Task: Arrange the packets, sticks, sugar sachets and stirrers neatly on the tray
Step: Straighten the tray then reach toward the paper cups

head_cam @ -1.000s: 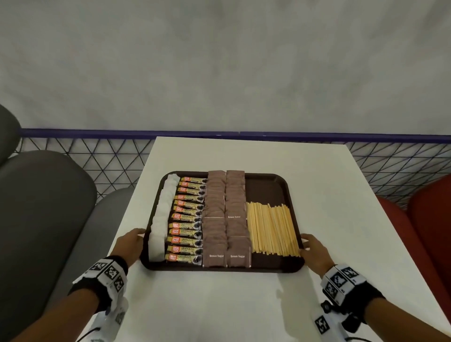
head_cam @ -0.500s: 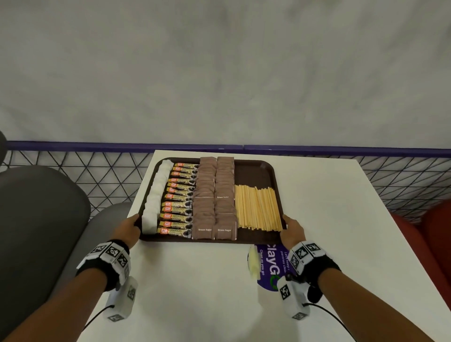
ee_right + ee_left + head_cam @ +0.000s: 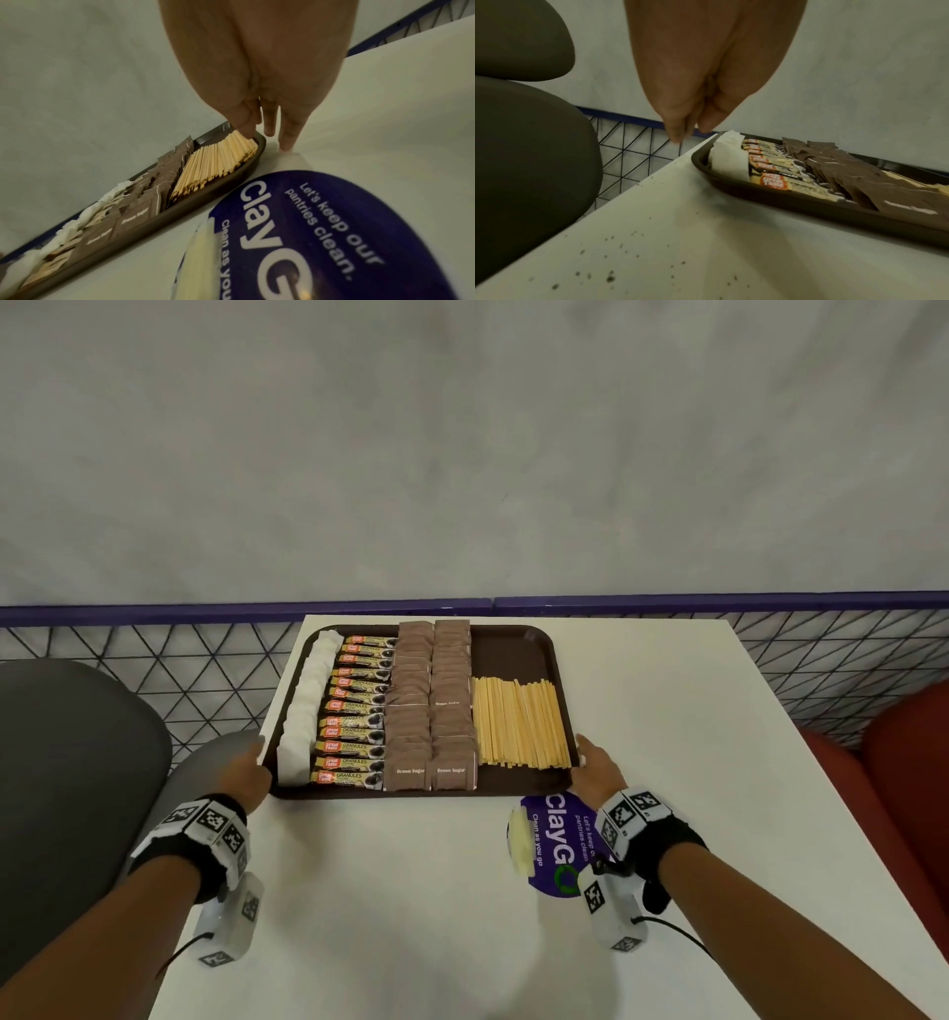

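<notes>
The brown tray (image 3: 513, 644) lies at the far end of the white table (image 3: 411, 891). It holds, left to right, a row of white sachets (image 3: 308, 706), coffee granule sticks (image 3: 354, 726), two columns of brown sugar packets (image 3: 431, 706) and a bundle of wooden stirrers (image 3: 521, 721). My left hand (image 3: 246, 765) lies with straight fingers beside the tray's near left corner, and I cannot tell whether it touches. My right hand (image 3: 595, 765) is at the near right corner. Its fingers are straight, the thumb by the rim next to the stirrers (image 3: 218, 162), and it holds nothing.
A round purple "Clean as you go" sticker (image 3: 560, 850) with a peeled edge lies under my right wrist. A blue-topped wire railing (image 3: 154, 613) runs behind the table. Grey chairs (image 3: 77, 762) stand to the left, a red seat (image 3: 898, 788) to the right.
The tray has slid away from me to the table's far end, both hands moving with it. The purple sticker that it covered now shows.
</notes>
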Tool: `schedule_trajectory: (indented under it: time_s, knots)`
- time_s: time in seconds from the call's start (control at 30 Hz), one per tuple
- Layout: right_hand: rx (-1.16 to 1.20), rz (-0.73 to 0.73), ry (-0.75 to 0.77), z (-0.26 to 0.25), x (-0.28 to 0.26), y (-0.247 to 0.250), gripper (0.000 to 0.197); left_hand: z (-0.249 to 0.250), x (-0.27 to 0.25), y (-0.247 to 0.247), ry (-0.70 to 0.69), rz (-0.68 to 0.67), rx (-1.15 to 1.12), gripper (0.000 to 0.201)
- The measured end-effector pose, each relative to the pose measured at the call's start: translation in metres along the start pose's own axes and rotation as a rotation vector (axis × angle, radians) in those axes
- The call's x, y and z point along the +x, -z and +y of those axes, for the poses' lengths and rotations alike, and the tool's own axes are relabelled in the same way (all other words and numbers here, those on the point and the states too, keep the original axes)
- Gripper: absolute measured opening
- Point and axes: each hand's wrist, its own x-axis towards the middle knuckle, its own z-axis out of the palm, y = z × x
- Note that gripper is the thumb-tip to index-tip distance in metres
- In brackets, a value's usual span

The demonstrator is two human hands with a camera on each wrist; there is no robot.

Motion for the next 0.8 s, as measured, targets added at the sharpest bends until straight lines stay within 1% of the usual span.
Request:
schedule_trajectory:
  time_s: [0.1, 0.17, 0.23, 0.27, 0.33, 0.4, 0.43, 0.53, 0.6, 0.7, 0.73, 0.8]
  knots:
    - [-0.069, -0.005, -0.032, 0.015, -0.012, 0.015, 0.056, 0.027, -0.019, 0.012, -0.108, 0.143, -0.076, 0.057]
    - [-0.126, 0.003, -0.042, 0.029, -0.025, 0.031, 0.059, 0.054, -0.036, 0.016, -0.223, 0.247, -0.082, 0.059]
    - [-0.174, 0.027, -0.051, 0.048, -0.042, 0.05, 0.062, 0.083, -0.051, 0.012, -0.363, 0.289, -0.067, 0.059]
    - [-0.201, 0.047, -0.058, 0.059, -0.052, 0.061, 0.064, 0.099, -0.059, 0.007, -0.422, 0.274, -0.057, 0.058]
    - [-0.249, 0.089, -0.083, 0.08, -0.074, 0.083, 0.068, 0.135, -0.079, -0.01, -0.544, 0.209, -0.055, 0.056]
    - [-0.274, 0.132, -0.124, 0.101, -0.101, 0.106, 0.07, 0.175, -0.112, -0.032, -0.696, 0.134, -0.037, 0.054]
    - [-0.275, 0.154, -0.147, 0.113, -0.114, 0.117, 0.071, 0.192, -0.13, -0.047, -0.771, 0.073, -0.036, 0.055]
    - [-0.278, 0.199, -0.248, 0.153, -0.158, 0.145, 0.073, 0.235, -0.198, -0.093, -0.92, -0.225, -0.107, 0.059]
    - [-0.267, 0.203, -0.336, 0.181, -0.188, 0.156, 0.075, 0.258, -0.246, -0.124, -1.076, -0.391, -0.094, 0.058]
    - [-0.253, 0.17, -0.465, 0.218, -0.228, 0.164, 0.082, 0.285, -0.311, -0.168, -1.25, -0.603, 0.026, 0.057]
    - [-0.245, 0.15, -0.502, 0.229, -0.24, 0.164, 0.086, 0.293, -0.331, -0.181, -1.299, -0.643, 0.086, 0.056]
    - [-0.213, 0.12, -0.553, 0.249, -0.258, 0.162, 0.096, 0.307, -0.366, -0.204, -1.392, -0.655, 0.213, 0.055]
